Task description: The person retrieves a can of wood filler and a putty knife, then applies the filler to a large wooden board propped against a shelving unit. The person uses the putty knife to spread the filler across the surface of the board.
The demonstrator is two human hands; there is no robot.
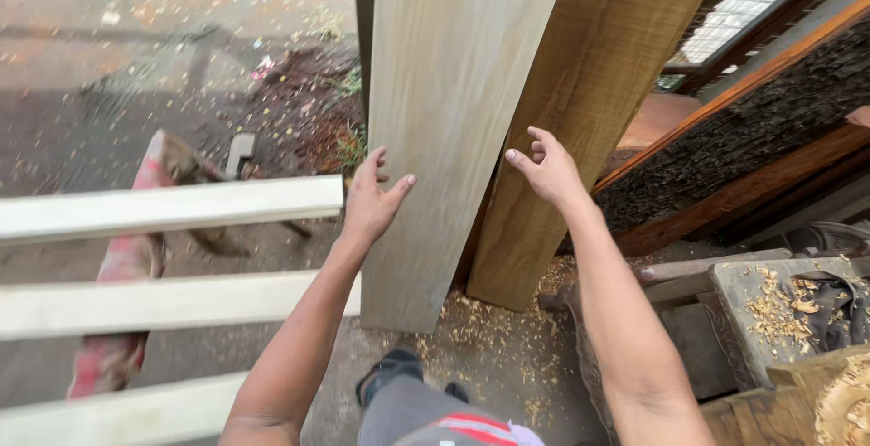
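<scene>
A pale grey-green plank [453, 92] stands upright on the ground, leaning away from me. My left hand [372, 197] grips its left edge, thumb across the front face. Just behind and to the right stands a darker brown plank [589, 74]. My right hand [546, 167] hovers at the gap between the two planks with loosely curled fingers that hold nothing; whether it touches the brown plank is unclear.
Three pale horizontal rails [172, 206] cross the left side. A bark-edged slab [752, 124] leans at the right. Sawdust [489, 337] covers the ground, and a worn block with shavings [779, 305] sits lower right. My foot in a sandal [390, 369] is below.
</scene>
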